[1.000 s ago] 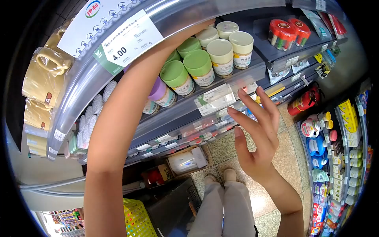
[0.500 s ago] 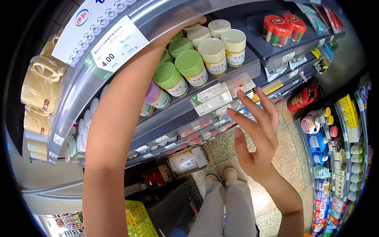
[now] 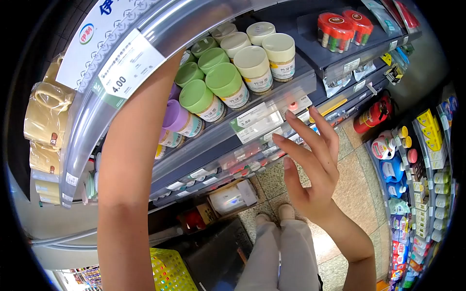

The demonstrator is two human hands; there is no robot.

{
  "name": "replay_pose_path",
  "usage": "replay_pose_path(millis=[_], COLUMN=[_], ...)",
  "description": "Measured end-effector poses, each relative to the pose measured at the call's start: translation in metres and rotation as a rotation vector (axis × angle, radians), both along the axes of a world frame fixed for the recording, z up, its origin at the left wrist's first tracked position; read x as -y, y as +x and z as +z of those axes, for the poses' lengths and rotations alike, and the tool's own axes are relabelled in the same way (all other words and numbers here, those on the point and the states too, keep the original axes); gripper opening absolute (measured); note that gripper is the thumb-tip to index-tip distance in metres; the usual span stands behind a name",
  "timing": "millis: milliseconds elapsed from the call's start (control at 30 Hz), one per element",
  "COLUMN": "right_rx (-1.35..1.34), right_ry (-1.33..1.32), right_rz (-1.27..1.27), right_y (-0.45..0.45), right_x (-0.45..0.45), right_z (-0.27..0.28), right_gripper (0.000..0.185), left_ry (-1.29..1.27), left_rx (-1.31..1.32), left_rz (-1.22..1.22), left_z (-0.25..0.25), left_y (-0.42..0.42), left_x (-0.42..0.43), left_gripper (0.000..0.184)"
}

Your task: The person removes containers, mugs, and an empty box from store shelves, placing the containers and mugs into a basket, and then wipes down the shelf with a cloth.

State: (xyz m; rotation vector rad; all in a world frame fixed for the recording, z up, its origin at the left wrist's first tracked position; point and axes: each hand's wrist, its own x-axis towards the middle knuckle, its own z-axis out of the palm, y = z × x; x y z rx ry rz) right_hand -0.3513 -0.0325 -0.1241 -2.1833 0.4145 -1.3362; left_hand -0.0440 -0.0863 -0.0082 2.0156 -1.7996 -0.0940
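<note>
My left forearm (image 3: 138, 145) reaches up under the curved edge of an upper shelf (image 3: 82, 160). That edge hides the hand, so I cannot see its fingers or anything in them. Just right of the arm stand toothpick jars with green lids (image 3: 224, 80), cream lids (image 3: 251, 60) and purple lids (image 3: 177, 115), grouped by colour. My right hand (image 3: 314, 174) hangs in front of the shelf, fingers apart and slightly curled, holding nothing. It is nearest to a price label (image 3: 257, 122) on the toothpick shelf's front.
Red-lidded tubs (image 3: 335, 29) occupy the shelf at upper right. Wrapped beige mugs (image 3: 46, 116) are at far left. A fire extinguisher (image 3: 373, 115) stands beyond my right hand. Below are a yellow basket (image 3: 170, 271) and an open cardboard box (image 3: 233, 196).
The view has shifted slightly, and more jars show beside my left arm. My left hand, partly visible at the back before, is now hidden. My right hand keeps its open pose.
</note>
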Motion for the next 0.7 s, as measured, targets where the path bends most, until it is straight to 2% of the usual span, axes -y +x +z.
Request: replay_pose_path(millis=[700], right_rx=[-0.02], right_ry=[0.03], right_rz=[-0.064], right_y=[-0.02], right_x=[0.02], right_z=[-0.01], right_gripper=[0.055], left_ry=[0.038], left_rx=[0.077], left_rz=[0.074], left_z=[-0.01], left_y=[0.018], left_x=[0.019], left_gripper=[0.054])
